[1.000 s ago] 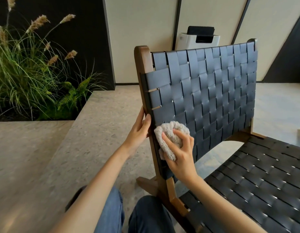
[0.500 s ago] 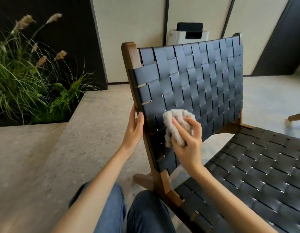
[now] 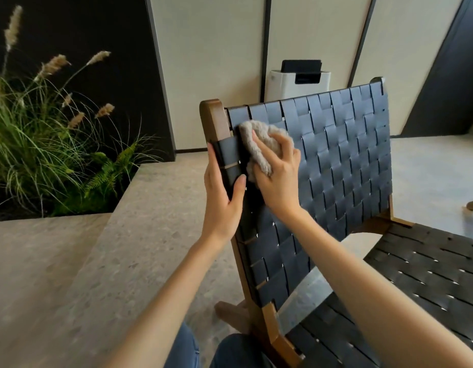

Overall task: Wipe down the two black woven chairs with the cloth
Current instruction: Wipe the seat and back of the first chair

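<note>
Centre frame: our right hand (image 3: 279, 179) clamps bunched cloth (image 3: 259, 144) on chair (image 3: 344, 155) back's upper-left corner; left hand (image 3: 222, 197) grips post (image 3: 214, 120) just beside. Weave stretches rightward from cloth; we judge next stroke heads right.

Setting: lobby or lounge-type interior. Evidence: speckled terrazzo floor (image 3: 150, 235); built-in planting bed (image 3: 44, 144) of ornamental grasses and ferns; tall beige wall panels (image 3: 208, 62) with dark trim; white air purifier (image 3: 296, 85) against wall; black woven lounge chair (image 3: 344, 160).
</note>
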The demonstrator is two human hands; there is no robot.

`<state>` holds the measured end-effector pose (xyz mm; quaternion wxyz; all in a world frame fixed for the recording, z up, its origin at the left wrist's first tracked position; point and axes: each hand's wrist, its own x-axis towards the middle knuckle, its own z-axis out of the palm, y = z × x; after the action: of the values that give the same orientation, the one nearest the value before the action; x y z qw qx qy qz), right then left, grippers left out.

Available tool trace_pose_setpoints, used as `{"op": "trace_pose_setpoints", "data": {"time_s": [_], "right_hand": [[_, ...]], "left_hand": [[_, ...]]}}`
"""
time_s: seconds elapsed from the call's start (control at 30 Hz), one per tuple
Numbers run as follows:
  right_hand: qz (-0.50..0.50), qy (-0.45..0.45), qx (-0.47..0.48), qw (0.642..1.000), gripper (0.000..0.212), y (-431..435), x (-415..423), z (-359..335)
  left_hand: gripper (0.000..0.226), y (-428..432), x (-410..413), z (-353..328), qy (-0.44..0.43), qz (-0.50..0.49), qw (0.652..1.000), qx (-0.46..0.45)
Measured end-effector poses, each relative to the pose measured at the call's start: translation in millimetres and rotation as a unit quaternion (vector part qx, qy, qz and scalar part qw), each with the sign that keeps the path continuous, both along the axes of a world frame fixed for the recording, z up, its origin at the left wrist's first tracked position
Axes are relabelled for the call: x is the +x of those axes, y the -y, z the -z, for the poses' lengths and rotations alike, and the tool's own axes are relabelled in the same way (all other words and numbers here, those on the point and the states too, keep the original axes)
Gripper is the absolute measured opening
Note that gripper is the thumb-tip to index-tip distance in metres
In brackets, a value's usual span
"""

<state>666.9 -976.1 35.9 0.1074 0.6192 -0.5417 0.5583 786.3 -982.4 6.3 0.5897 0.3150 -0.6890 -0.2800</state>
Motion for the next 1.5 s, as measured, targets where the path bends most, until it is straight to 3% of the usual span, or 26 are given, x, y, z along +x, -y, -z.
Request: {"op": "trace_pose_setpoints", "data": {"time_s": [0.23, 0.5, 0.6, 0.73, 0.83, 0.97, 1.1, 1.27, 1.5], "right_hand": [[0.008, 0.042, 0.072, 0.997, 0.052, -54, -12, 123], [0.018, 0.035, 0.229, 0.973, 0.053, -114, -29, 218], [0.002, 0.049, 0.218, 0.975, 0.049, -120, -31, 207], [0.006, 0.126, 0.072, 0.989, 0.044, -95, -27, 144], [-0.001, 0.129, -0.003, 0.992, 0.047, -53, -23, 67], [0.006, 0.057, -0.018, 0.998, 0.048, -1, -15, -22], [0.059, 0.008, 0.028, 0.998, 0.054, 30, -10, -47], [0.055, 0.006, -0.023, 0.998, 0.054, 13, -17, 5], [0.083, 0.066, 0.057, 0.993, 0.063, -43, -33, 135]], "left_hand": [[0.072, -18, -20, 33, 0.010, -0.123, 0.990, -0.072], [0.071, -23, -21, 45, 0.046, -0.135, 0.985, -0.092], [0.071, -24, -21, 44, 0.054, -0.135, 0.985, -0.095], [0.070, -21, -19, 40, 0.106, -0.185, 0.968, -0.134], [0.072, -17, -18, 30, 0.140, -0.218, 0.952, -0.161], [0.071, -10, -19, 10, 0.173, -0.216, 0.941, -0.194], [0.069, -3, -15, -4, 0.208, -0.227, 0.928, -0.211], [0.062, 0, -11, -4, 0.300, -0.292, 0.877, -0.238], [0.060, -7, -11, 6, 0.449, -0.327, 0.779, -0.291]]}}
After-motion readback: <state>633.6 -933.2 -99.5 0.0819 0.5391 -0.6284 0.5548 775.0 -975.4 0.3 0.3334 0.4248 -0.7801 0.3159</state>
